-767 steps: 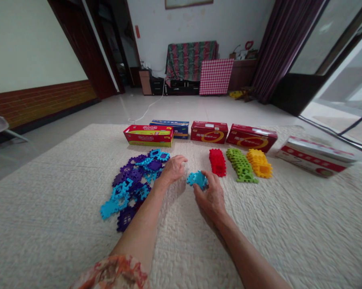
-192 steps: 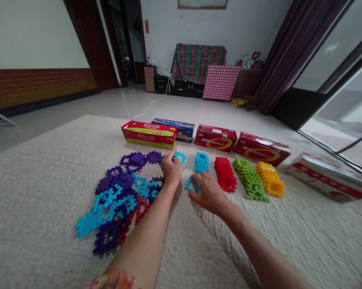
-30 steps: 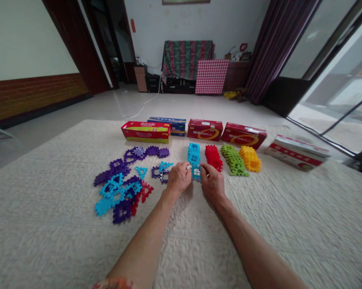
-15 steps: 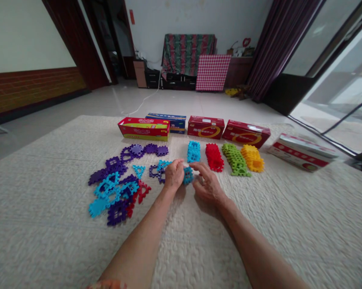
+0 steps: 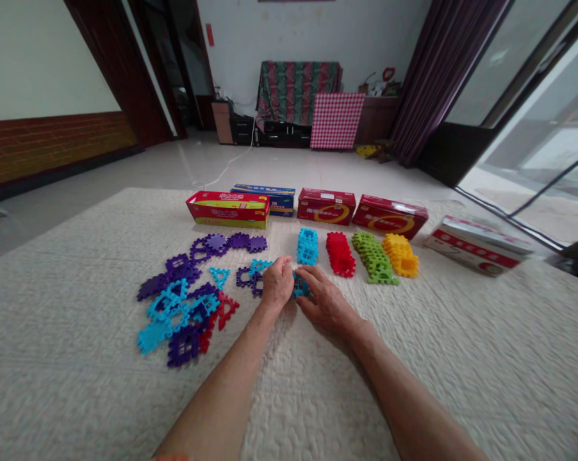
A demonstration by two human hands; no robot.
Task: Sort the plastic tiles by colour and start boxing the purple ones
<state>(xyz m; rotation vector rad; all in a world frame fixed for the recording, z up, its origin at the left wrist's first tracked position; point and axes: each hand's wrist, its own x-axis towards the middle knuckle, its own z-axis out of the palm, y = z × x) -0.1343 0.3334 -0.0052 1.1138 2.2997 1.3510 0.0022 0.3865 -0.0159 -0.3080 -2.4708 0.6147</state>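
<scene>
Between my hands is a small blue building piece (image 5: 299,285) with window-like openings and toothed edges. My left hand (image 5: 278,282) is closed on its left side. My right hand (image 5: 323,296) has its fingers curled against the right side, thumb below and fingertips above. Parts of the piece are covered by the fingers. Just left of my left hand lie a few purple pieces (image 5: 243,276) and a light-blue piece (image 5: 259,266). Beyond my hands stands a row of light-blue pieces (image 5: 307,246), with a row of red pieces (image 5: 339,255) to its right.
Green pieces (image 5: 374,258) and yellow pieces (image 5: 401,255) form rows farther right. A loose pile of purple, blue and red pieces (image 5: 186,342) spreads at left. Several boxes, including a red-and-yellow box (image 5: 229,209) and a white box (image 5: 476,246), line the far side of the quilted cover (image 5: 308,410).
My right hand has closed in on the blue piece, and its fingers now touch it. The left hand keeps its hold. The camera view has shifted slightly.
</scene>
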